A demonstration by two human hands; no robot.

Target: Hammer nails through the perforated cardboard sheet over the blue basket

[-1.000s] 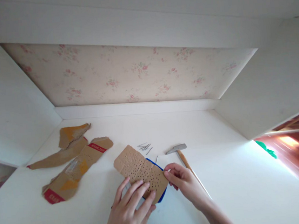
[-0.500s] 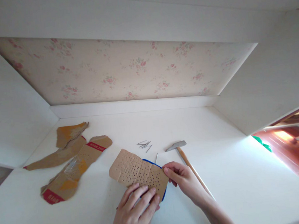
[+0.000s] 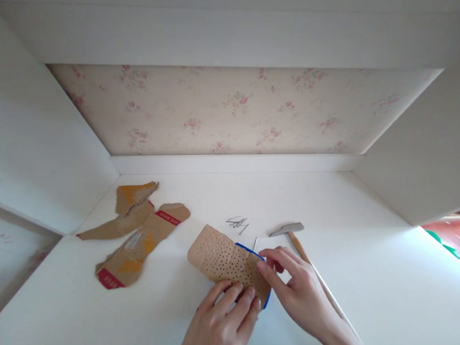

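A tan cardboard piece (image 3: 217, 255), punched with many small holes, lies over a blue-edged object (image 3: 267, 299) that it mostly hides. My left hand (image 3: 228, 319) holds the cardboard's near side, its fingers slightly bent on top and its thumb hidden. At the right corner, my right hand (image 3: 297, 280) pinches the cardboard by the blue edge between thumb and fingers. A single nail (image 3: 255, 243) sticks out beside that edge, just beyond the right fingertips. The hammer (image 3: 287, 229) lies to the right, its wooden handle running partly behind my right forearm.
Several loose nails (image 3: 238, 224) lie beyond the cardboard. Torn cardboard scraps (image 3: 131, 247) with red and orange patches are spread at the left on the white surface (image 3: 155, 321). White side panels and a floral-papered back wall (image 3: 207, 109) enclose the surface.
The view has shifted left, so everything appears farther right. My right thumb and fingers have slid slightly along the cardboard's right edge; my left hand stays on the near side.
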